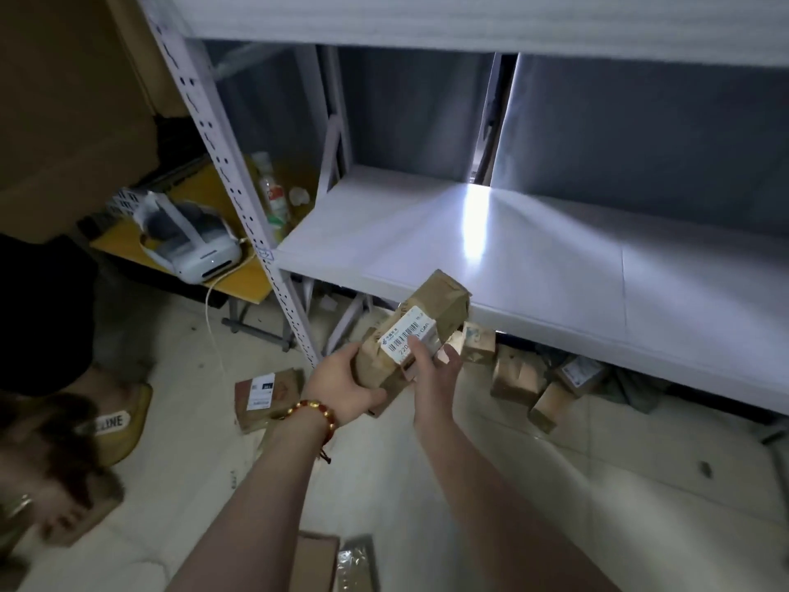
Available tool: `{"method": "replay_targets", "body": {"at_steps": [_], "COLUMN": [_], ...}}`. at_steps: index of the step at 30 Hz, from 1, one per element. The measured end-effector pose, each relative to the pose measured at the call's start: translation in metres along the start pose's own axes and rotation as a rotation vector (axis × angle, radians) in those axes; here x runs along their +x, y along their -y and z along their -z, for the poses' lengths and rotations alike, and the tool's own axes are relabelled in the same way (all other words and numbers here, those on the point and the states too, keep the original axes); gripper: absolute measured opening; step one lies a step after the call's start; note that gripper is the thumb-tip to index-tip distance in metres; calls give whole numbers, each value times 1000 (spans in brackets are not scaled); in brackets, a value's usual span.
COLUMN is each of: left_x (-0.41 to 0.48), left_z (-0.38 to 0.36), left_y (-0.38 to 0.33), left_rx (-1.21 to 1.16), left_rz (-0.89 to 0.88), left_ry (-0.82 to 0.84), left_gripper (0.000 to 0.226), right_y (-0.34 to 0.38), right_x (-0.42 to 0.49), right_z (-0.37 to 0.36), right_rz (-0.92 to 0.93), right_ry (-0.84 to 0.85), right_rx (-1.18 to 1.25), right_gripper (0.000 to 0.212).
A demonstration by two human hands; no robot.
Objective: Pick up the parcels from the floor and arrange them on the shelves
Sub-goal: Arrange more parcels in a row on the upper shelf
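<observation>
A long brown parcel [420, 331] is held up in both hands, just in front of the white shelf [555, 284]. The left hand [341, 386] is wrapped round the low end, with the thumb curled under it, so most of the weight is carried there. The right hand [435, 373] is closed on the side of the parcel, and one of its fingers [420, 356] is laid across the white label [407, 335]. The parcel is steadied this way so it cannot twist. The label is kept facing up, most likely so it can be read once the parcel is put down.

The far end of the parcel is tipped up and away from the fingers, toward the front edge of the shelf. Whether it touches the edge cannot be told.

Past the right fingers and lower down, more small parcels [516, 373] are left lying on the floor under the shelf. A flat parcel [267, 397] is lying on the floor to the left of the left hand. So it is judged that plenty of the job is not done.

Next, the parcel would need to be pushed forward past the fingertips and laid flat on the board. Then both hands could be opened. If it were set too near the edge, it could tip back off.
</observation>
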State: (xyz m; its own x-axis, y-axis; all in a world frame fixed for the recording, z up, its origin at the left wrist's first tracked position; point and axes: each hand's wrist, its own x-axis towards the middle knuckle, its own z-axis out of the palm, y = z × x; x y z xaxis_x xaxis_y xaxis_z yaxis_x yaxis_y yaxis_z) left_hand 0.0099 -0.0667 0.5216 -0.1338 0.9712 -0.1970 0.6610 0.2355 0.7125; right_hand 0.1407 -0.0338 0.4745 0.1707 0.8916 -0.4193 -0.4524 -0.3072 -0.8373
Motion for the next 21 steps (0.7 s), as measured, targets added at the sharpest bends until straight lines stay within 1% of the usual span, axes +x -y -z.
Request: {"method": "replay_targets", "body": {"at_steps": [2, 4, 7, 9, 13, 17, 19, 21], "left_x": [-11, -21, -34, -40, -53, -63, -67, -70], "left_z": [24, 48, 83, 106, 146, 177, 189, 199], "left_y": [-28, -59, -105, -135, -194, -245, -268, -293], "left_rx": [25, 53, 127, 190, 303, 384, 392, 389], "left_rz": [-32, -58, -120, -182, -279, -324, -354, -388], "left_ry": [2, 6, 8, -4, -41, -55, -87, -132], "left_gripper": [56, 61, 67, 67, 62, 59, 56, 56], "right_y": [34, 67, 118, 149, 201, 254, 283, 314], "right_x": [-19, -35, -61, -78, -102, -119, -124, -128], "right_z": [-6, -13, -22, -25, -29, -31, -33, -36], "right_rz": [10, 14, 8, 23, 75, 163, 224, 299], "right_ry": [0, -3, 9, 29, 80, 116, 145, 172], "right_rx": [17, 28, 83, 83, 50, 24, 19, 6], "right_gripper": [59, 57, 60, 63, 62, 41, 45, 61]}}
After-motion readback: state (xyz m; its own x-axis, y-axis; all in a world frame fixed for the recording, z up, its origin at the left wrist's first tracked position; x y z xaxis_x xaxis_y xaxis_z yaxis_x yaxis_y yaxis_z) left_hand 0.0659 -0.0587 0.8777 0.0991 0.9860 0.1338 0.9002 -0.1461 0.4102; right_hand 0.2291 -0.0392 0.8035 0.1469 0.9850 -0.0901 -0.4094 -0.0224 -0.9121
